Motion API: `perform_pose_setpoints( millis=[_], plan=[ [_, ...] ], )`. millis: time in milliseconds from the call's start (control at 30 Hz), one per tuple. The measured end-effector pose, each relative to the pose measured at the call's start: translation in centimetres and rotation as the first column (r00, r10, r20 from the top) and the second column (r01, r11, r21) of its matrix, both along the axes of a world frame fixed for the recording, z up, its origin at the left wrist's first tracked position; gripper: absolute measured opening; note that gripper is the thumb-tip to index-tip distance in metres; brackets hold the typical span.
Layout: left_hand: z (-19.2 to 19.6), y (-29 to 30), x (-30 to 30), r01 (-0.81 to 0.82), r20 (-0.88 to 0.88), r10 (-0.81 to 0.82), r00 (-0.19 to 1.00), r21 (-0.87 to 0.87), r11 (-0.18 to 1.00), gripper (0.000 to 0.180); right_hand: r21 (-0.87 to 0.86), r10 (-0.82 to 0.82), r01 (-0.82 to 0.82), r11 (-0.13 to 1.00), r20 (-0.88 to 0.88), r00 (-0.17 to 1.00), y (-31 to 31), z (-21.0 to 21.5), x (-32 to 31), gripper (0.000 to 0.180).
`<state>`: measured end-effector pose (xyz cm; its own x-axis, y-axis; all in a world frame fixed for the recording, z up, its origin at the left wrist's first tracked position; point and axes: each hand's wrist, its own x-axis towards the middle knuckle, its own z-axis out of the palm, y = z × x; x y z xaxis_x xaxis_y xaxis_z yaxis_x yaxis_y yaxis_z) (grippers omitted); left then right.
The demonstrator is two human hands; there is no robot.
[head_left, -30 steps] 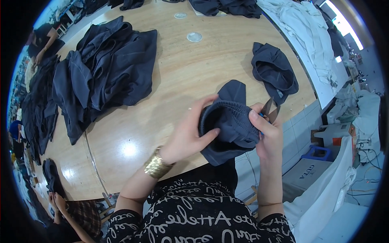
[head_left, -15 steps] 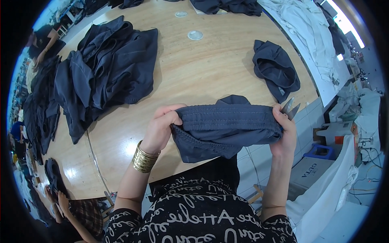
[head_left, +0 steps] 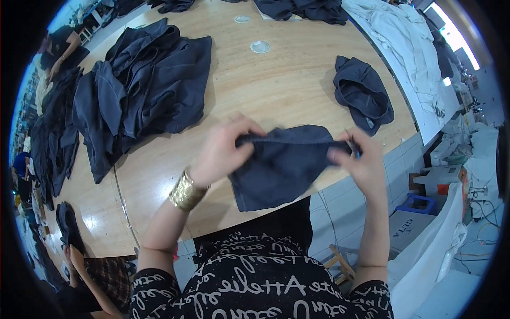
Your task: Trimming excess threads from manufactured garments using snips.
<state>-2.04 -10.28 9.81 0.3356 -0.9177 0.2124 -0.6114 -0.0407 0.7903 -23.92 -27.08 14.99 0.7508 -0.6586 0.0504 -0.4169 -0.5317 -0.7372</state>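
A dark navy garment [head_left: 281, 178] with a stitched band along its upper edge, perhaps shorts, is stretched between my hands above the near table edge. My left hand [head_left: 223, 149], with a gold cuff on its wrist, pinches the band's left end. At the other end, my right hand [head_left: 364, 159] grips the band between thumb and fingers, somewhat smeared by motion. A small bit of blue and dark metal shows by the right fingers; the rest of that tool is hidden. The cloth below the band hangs toward me.
A large heap of dark garments [head_left: 149, 80] covers the table's left side. A single crumpled dark garment [head_left: 364, 93] lies at the right. White cloth [head_left: 398, 42] is spread beyond the right edge. Co-workers sit at the left; one handles a dark piece [head_left: 69, 223]. Boxes [head_left: 417, 228] stand on the floor.
The band was turned broad side toward me and is now seen edge-on, with the cloth dropping below it. Both hands have rotated; the snips' blades at my right hand no longer show clearly.
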Motion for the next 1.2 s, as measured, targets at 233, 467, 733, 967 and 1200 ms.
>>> perform_pose_setpoints(
  millis=[233,467,733,967,1200],
  plan=[
    [7.5,-1.0,3.2,-0.101,0.362,0.415,0.834,-0.641,0.761,0.058,-0.596,-0.105,0.545,0.590,0.613,0.783,-1.6,5.5,2.5,0.026],
    [-6.5,5.7,1.2,-0.318,0.442,0.272,0.855,0.033,0.948,0.076,-0.371,-0.004,-0.037,0.928,-0.107,0.994,4.2,-9.2,-1.7,0.046],
    [-9.7,9.8,2.6,-0.268,0.167,0.227,0.959,0.290,0.919,0.085,-0.137,0.038,-0.054,0.989,-0.116,0.993,6.5,-13.3,-3.0,0.040],
    [-7.5,9.0,2.6,-0.373,0.086,0.368,0.926,0.052,0.926,0.050,-0.146,-0.032,0.026,0.989,-0.041,0.999,6.2,-11.7,-1.7,0.030],
    [-9.3,4.4,-2.5,-0.320,0.274,0.297,0.915,0.039,0.947,0.023,-0.120,0.132,-0.119,0.986,0.104,0.986,8.6,-12.3,3.2,0.031]
  ],
)
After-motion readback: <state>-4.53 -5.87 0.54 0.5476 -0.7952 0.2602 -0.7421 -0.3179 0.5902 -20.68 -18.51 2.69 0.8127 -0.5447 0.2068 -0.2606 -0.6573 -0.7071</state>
